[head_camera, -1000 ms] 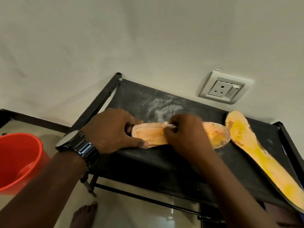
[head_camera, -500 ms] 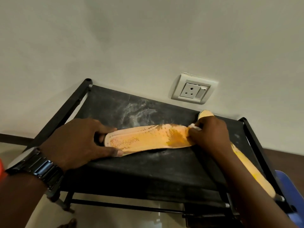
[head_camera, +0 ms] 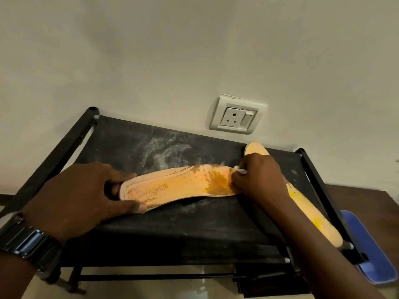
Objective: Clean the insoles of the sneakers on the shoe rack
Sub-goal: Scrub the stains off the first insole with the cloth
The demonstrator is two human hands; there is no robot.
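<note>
An orange insole (head_camera: 177, 186) printed with "FASHION" lies across the black fabric top of the shoe rack (head_camera: 194, 234). My left hand (head_camera: 86, 190) grips its heel end, thumb along the near edge and fingers behind it. At the toe end my right hand (head_camera: 259, 180) pinches a small white cloth (head_camera: 239, 170) against the insole. A second yellow-orange insole (head_camera: 311, 214) lies along the rack's right side, partly hidden under my right arm.
The rack stands against a pale wall with a white socket plate (head_camera: 236, 115) just above it. White dusty smears (head_camera: 164, 154) mark the rack's fabric. A blue object (head_camera: 371, 251) lies on the floor to the right, beside a dark wooden surface (head_camera: 356, 195).
My right hand with the white cloth has slid along the insole from its middle to the toe end. The view has swung right, so the red bucket is out of sight.
</note>
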